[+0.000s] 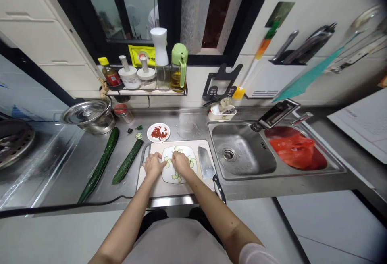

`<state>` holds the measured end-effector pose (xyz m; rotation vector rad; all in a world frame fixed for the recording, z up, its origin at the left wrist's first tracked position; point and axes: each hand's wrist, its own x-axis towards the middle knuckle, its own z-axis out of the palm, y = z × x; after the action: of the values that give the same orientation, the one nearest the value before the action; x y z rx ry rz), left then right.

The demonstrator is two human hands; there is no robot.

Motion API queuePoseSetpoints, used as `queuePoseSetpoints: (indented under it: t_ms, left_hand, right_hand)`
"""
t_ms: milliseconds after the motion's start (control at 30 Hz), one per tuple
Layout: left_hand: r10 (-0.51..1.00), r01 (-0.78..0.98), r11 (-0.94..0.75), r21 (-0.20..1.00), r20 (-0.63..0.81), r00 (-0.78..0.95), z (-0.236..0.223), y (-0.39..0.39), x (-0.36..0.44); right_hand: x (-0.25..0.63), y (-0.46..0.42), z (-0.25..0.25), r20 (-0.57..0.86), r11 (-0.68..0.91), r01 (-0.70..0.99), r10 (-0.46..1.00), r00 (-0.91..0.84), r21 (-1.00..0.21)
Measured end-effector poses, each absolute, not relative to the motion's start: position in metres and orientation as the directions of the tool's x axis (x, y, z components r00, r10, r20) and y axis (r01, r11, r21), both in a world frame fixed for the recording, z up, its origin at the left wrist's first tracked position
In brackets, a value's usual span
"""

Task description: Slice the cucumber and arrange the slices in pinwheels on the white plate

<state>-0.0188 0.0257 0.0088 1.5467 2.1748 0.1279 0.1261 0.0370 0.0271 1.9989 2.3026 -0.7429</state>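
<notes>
A white squarish plate point(184, 177) lies on the pale cutting board point(155, 187), with thin cucumber slices point(176, 176) arranged in small groups around it. My left hand point(152, 164) rests at the plate's left edge, fingers spread, thumb towards the rim. Over the plate's middle, my right hand point(180, 162) is closed with its fingertips down by the slices; whatever it pinches is hidden. To the right on the board is a cleaver point(206, 163), its black handle over the front edge. A small plate point(149, 134) of chopped red pieces point(159, 132) stands behind the board.
Left of the board lie a cut cucumber point(128, 162) and a long whole cucumber point(101, 165). A lidded steel pot point(101, 123) stands behind them. The sink point(242, 173) is at the right, with a red bag point(294, 151) in its second basin. Bottles fill the shelf point(145, 92).
</notes>
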Motion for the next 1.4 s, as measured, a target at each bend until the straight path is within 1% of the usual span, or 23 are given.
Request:
queuePoseSetpoints:
  t_ms: [133,333,500,567,700,800,900,1033,1167,1300,1400]
  left_hand:
    - [0.914,0.87,0.359,0.339,-0.317,-0.254,0.009,0.025,-0.018]
    - [0.912,0.869,0.36,0.339,-0.324,-0.252,0.008,0.025,-0.02]
    - [0.919,0.881,0.346,0.322,-0.305,-0.249,0.008,0.024,-0.019]
    - [0.941,0.902,0.296,0.313,-0.257,-0.219,0.01,0.022,-0.016]
    - [0.986,0.944,0.118,0.308,-0.152,-0.074,0.013,0.017,-0.009]
    - [0.991,0.955,0.037,0.293,-0.133,0.003,0.016,0.013,-0.006]
    - [0.99,0.959,-0.004,0.284,-0.137,0.045,0.015,0.011,-0.006]
    - [0.988,0.959,-0.04,0.28,-0.13,0.079,0.011,0.009,-0.008]
    - [0.992,0.958,-0.058,0.28,-0.094,0.088,0.008,-0.001,-0.011]
    - [0.991,0.954,-0.115,0.278,-0.027,0.127,0.009,-0.015,-0.015]
    - [0.988,0.951,-0.142,0.273,-0.027,0.155,0.011,-0.021,-0.017]
  right_hand:
    - [0.123,0.033,0.023,-0.332,0.079,0.94,0.923,-0.195,-0.333]
    - [0.121,0.033,0.017,-0.309,0.128,0.936,0.922,-0.234,-0.327]
    - [0.119,0.031,0.014,-0.304,0.211,0.942,0.908,-0.288,-0.263]
    - [0.118,0.03,0.014,-0.299,0.228,0.941,0.906,-0.299,-0.251]
    - [0.121,0.029,0.017,-0.264,0.209,0.941,0.923,-0.28,-0.268]
    - [0.123,0.028,0.019,-0.242,0.207,0.936,0.929,-0.279,-0.286]
    - [0.124,0.026,0.02,-0.245,0.222,0.929,0.922,-0.299,-0.297]
    - [0.124,0.025,0.017,-0.241,0.282,0.909,0.901,-0.361,-0.306]
    - [0.124,0.027,0.016,-0.231,0.327,0.895,0.886,-0.402,-0.304]
    - [0.122,0.032,0.019,-0.258,0.32,0.897,0.879,-0.402,-0.306]
    - [0.12,0.036,0.022,-0.273,0.308,0.901,0.878,-0.393,-0.307]
